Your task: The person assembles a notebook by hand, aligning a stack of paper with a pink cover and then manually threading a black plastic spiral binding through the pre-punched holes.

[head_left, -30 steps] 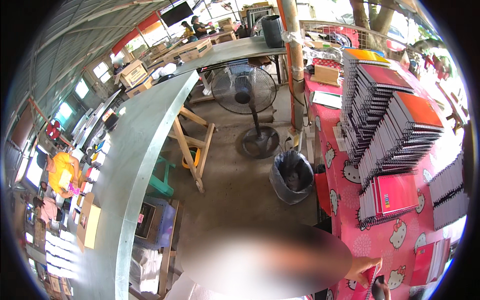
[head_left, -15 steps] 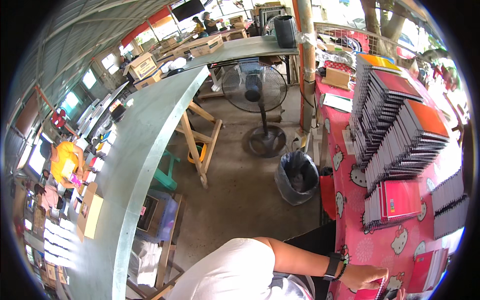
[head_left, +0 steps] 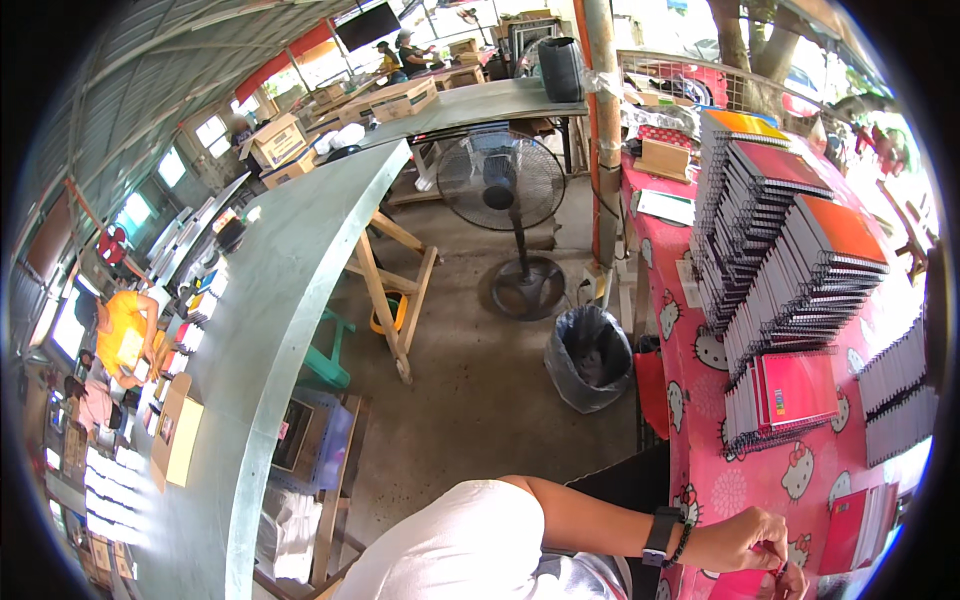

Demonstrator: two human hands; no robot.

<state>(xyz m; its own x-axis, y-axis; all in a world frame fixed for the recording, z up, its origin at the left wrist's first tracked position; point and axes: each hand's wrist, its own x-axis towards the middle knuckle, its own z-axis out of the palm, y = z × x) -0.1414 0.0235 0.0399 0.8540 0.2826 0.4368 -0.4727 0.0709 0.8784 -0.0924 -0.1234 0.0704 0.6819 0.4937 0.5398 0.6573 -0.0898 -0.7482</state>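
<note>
My left hand [head_left: 748, 540], with a dark watch and a beaded bracelet at its wrist, is over the near edge of the pink-covered table. Its fingers are pinched together; whatever sits between them is too small to make out. Against its fingertips are the curled fingers of my right hand [head_left: 792, 580], mostly cut off by the lower edge of the view. Beneath both hands lies a pink-red notebook [head_left: 738, 584], only partly in view. To the right rests a small stack of red-covered notebooks [head_left: 848, 530].
Tall stacks of spiral notebooks [head_left: 775, 250] rise on the patterned pink tablecloth [head_left: 715, 460], with more notebooks [head_left: 895, 390] at the right. A lined waste bin [head_left: 588, 365] and a standing fan [head_left: 500, 185] are on the floor. A long grey-green table [head_left: 290, 290] runs along the left.
My left hand has lifted slightly off the notebook, its fingers now pinched. More of my right hand has come in beside it. The view has shifted a little.
</note>
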